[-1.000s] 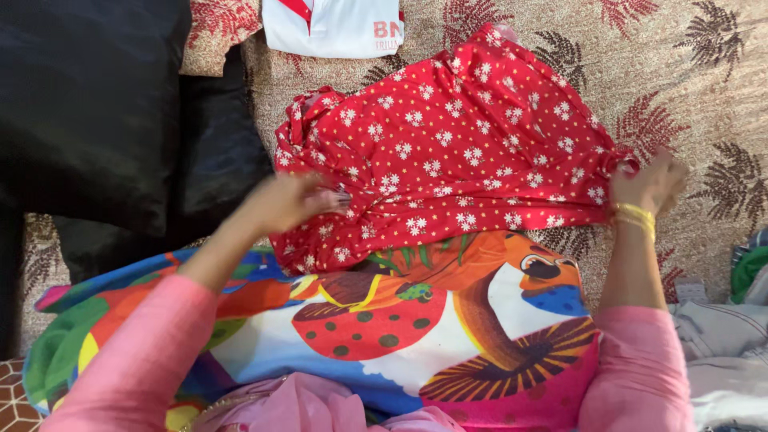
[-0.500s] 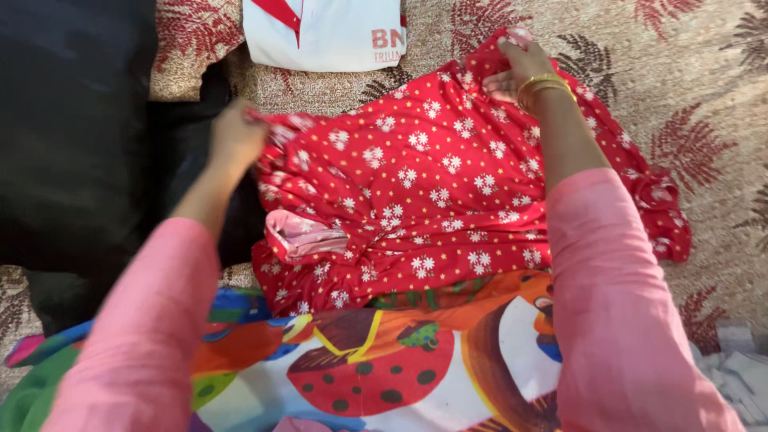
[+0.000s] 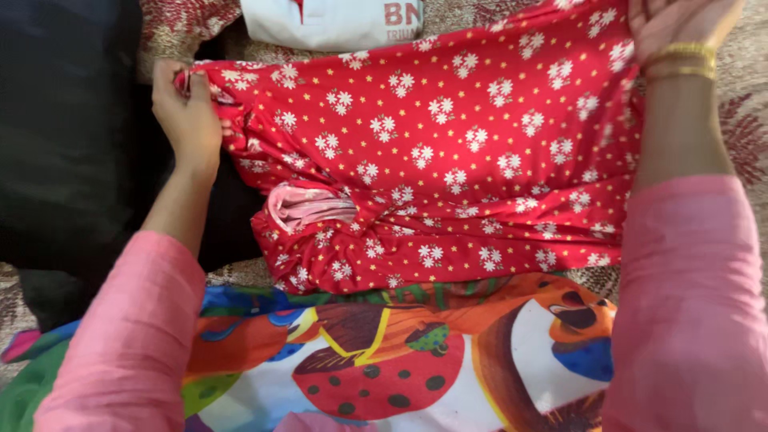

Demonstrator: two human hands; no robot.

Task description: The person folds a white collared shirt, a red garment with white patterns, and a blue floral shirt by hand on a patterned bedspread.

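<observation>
Head view: my left hand [image 3: 188, 108] is pinched shut on the top left corner of the red dress [image 3: 448, 160], fingers curled over a bunched fold of cloth. My right hand [image 3: 680, 24] sits at the top right corner of the dress, palm on the cloth, partly cut off by the frame edge; can't tell if it's gripping or just pressing. Gold bangles [image 3: 680, 60] on that wrist. Hands are well apart, cloth stretched flat between them.

The dress is red with small white flowers and yellow dots. It lies spread across the patterned bedcover [image 3: 744, 136], beige with dark red leaves. Near its lower left the cloth is gathered, and a pale pink inside lining [image 3: 308, 204] shows in an opening there.

The lower edge of the dress overlaps a bright cartoon-print sheet [image 3: 384, 352], which has a red spotted shape, orange, blue and green patches. Above the dress, touching its top edge, is a folded white garment [image 3: 336, 20] with red trim. A black pillow [image 3: 68, 136] is just left of my left hand. Both my sleeves are pink.
</observation>
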